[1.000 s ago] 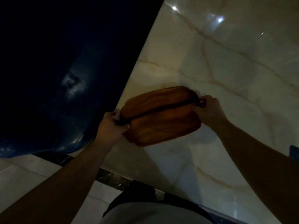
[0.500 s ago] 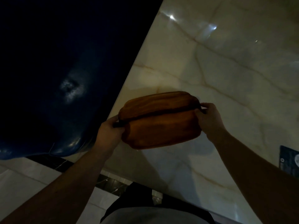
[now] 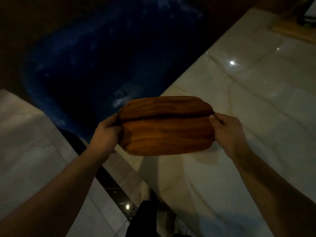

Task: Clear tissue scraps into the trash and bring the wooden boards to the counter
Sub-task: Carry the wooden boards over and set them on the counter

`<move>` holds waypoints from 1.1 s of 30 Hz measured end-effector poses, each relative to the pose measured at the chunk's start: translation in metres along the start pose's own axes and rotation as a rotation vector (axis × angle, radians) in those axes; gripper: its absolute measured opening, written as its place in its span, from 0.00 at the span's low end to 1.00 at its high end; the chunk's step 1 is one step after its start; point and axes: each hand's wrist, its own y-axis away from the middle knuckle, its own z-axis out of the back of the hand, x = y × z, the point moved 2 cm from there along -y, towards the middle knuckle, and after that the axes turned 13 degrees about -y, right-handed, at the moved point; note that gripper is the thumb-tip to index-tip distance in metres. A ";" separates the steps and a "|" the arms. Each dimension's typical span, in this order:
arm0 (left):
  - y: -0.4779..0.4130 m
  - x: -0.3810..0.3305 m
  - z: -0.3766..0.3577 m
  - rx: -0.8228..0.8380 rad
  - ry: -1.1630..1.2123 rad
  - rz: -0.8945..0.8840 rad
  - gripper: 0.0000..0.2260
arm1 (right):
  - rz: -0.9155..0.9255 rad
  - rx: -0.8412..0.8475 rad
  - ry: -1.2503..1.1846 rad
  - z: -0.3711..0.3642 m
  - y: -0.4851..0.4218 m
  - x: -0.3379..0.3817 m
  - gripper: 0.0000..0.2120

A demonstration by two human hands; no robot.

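Fingers [image 3: 215, 119] of both hands clamp two stacked rounded brown wooden boards [image 3: 166, 132].
Left hand [image 3: 106, 134] grips one short end, right hand [image 3: 228, 132] the other, above the pale veined marble tabletop [image 3: 248, 103].

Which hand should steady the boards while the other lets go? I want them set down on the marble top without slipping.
Probably the right hand: it grips the stacked wooden boards at the end already over the marble top. The left hand holds the end overhanging the dark blue chair.
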 end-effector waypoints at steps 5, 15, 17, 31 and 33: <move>0.071 0.007 0.052 -0.220 0.053 0.064 0.17 | 0.143 0.197 0.054 -0.039 0.019 0.056 0.14; 0.261 0.069 0.221 -0.738 0.197 0.173 0.16 | 0.316 0.713 0.047 -0.211 0.155 0.152 0.18; 0.301 0.090 0.248 -0.803 0.226 0.196 0.16 | 0.335 0.767 0.042 -0.248 0.190 0.160 0.20; 0.625 0.270 0.409 -1.249 0.318 0.392 0.14 | 0.404 1.204 0.037 -0.492 0.539 0.183 0.25; 0.657 0.286 0.422 -1.318 0.302 0.432 0.12 | 0.424 1.248 0.046 -0.518 0.578 0.183 0.25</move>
